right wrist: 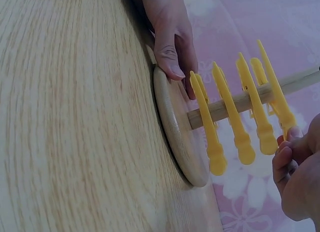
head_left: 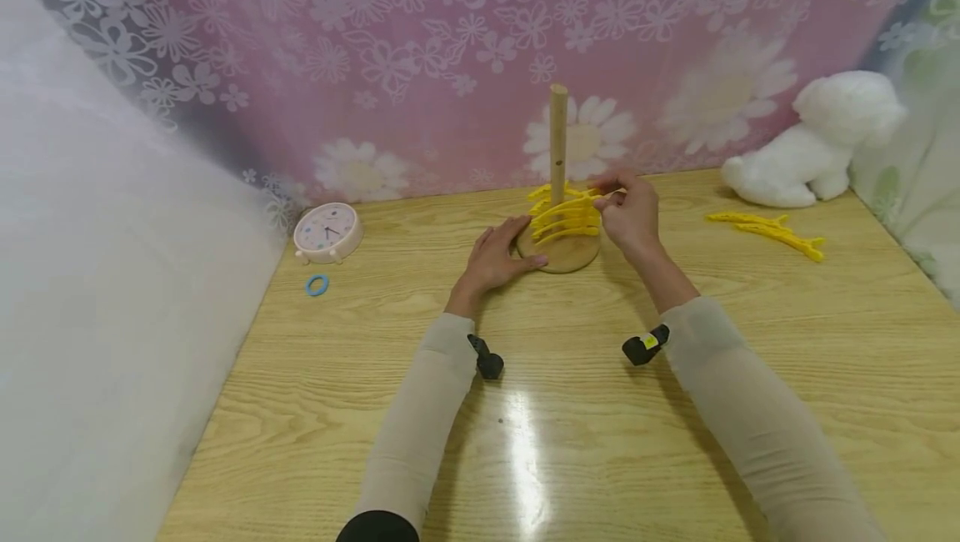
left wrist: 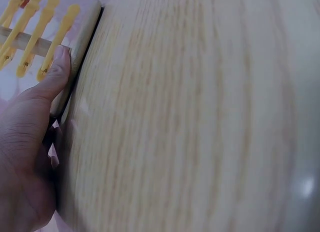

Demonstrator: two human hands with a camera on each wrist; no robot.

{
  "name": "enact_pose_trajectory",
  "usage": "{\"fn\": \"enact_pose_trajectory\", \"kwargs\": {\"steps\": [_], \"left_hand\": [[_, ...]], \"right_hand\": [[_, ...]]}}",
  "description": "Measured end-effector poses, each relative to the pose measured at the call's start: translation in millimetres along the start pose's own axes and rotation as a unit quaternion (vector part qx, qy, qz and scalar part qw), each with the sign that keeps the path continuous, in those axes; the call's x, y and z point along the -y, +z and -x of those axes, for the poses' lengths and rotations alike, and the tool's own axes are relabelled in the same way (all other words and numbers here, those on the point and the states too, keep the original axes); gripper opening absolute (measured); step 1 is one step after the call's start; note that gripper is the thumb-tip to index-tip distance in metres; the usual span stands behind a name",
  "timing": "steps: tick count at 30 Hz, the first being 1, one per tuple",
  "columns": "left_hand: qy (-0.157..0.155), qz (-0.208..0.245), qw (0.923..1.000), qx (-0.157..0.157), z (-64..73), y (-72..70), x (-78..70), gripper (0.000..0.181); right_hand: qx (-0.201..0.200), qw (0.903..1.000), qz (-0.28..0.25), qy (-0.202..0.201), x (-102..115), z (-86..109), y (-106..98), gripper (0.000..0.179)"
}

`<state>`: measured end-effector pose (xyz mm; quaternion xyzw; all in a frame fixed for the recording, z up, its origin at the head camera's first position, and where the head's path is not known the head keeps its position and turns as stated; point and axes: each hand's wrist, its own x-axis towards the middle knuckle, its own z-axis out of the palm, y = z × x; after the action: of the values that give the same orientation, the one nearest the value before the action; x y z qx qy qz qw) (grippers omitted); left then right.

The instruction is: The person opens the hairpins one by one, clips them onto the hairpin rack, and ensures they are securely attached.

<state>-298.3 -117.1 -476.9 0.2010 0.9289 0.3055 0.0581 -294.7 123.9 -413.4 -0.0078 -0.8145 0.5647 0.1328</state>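
Note:
A wooden stand has an upright post [head_left: 558,133] on a round base [head_left: 567,263]. Several yellow hair clips [right wrist: 230,111] are clipped one above another across the post's lower part. My right hand [head_left: 632,213] pinches the handle end of the topmost clip [right wrist: 277,99] between thumb and fingers, with its jaws around the post. On the left of the base lies my left hand [head_left: 497,256], thumb and fingers spread and resting on its edge. In the left wrist view the thumb [left wrist: 57,74] reaches onto the base close to the lowest clip [left wrist: 60,39].
Two more yellow clips [head_left: 780,233] lie on the wooden table [head_left: 570,442] at the right, in front of a white plush toy [head_left: 817,142]. At the left stand a pink alarm clock [head_left: 327,232] and a blue ring [head_left: 317,284]. A flowered curtain [head_left: 450,67] hangs behind.

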Motion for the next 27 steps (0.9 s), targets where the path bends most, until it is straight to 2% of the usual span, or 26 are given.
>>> {"fn": "enact_pose_trajectory", "kwargs": {"steps": [10, 19, 27], "left_hand": [[0.003, -0.002, 1.0, 0.0, 0.3, -1.5, -0.9, 0.086], [0.0, -0.009, 0.9999, 0.004, -0.4, -0.5, -1.0, 0.087], [0.0, -0.011, 0.9999, 0.003, -0.9, 0.0, -0.5, 0.087]], "right_hand": [[0.032, 0.9992, 0.0, -0.023, 0, -0.2, -6, 0.03], [0.052, 0.9983, -0.014, -0.022, -3, -1.0, -8, 0.034], [0.078, 0.9964, -0.023, -0.025, -4, 0.3, -13, 0.027]]}}
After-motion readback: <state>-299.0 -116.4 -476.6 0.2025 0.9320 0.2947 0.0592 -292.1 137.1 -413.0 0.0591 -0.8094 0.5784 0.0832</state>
